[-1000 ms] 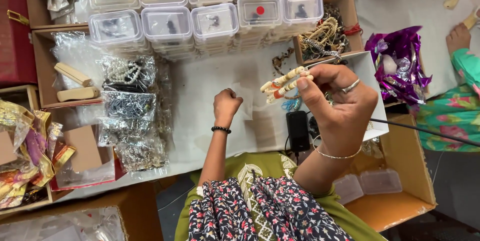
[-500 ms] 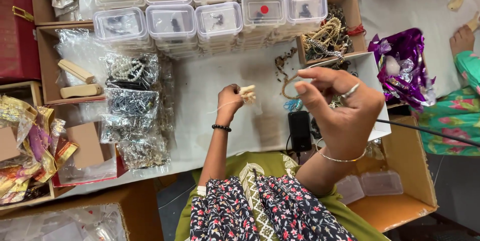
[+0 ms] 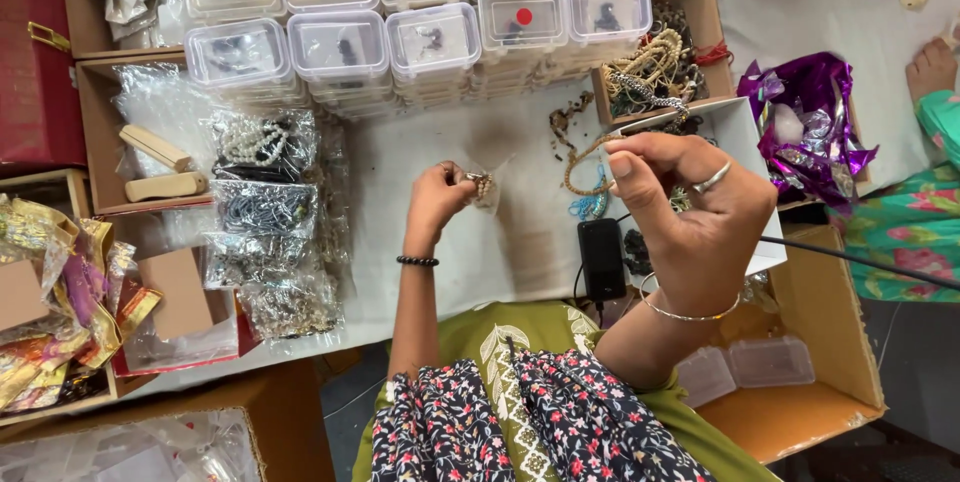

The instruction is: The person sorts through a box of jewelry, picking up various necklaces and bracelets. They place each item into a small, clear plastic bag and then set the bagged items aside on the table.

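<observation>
At the far left sits a heap of gold and purple foil wrappers (image 3: 50,292), then clear plastic bags of pearl and grey beads (image 3: 262,187) lying on the white cloth-covered table (image 3: 400,157). Above them run rows of clear lidded plastic boxes (image 3: 340,42), some with red dot stickers.

My left hand (image 3: 438,200) is low over the cloth, fingers curled and pressed together around a small cluster of cream beads (image 3: 484,185) that pokes out on its right side. A thin tan cord (image 3: 580,167) shows to the right of that cluster; I cannot tell whether it reaches the beads. It curves in a loop and rises to my right hand (image 3: 690,212), held higher and nearer to me, where thumb and forefinger pinch its end while the other fingers fold loosely. So the cord's long axis lies roughly left to right between my hands, beads toward the left end, and my left hand is the nearer one to them.

Below the loop lies a black rectangular adapter (image 3: 601,258). Further right are a cardboard tray of tangled bead strands (image 3: 650,67), crumpled purple foil (image 3: 805,117), and another person's floral green sleeve (image 3: 905,232)
</observation>
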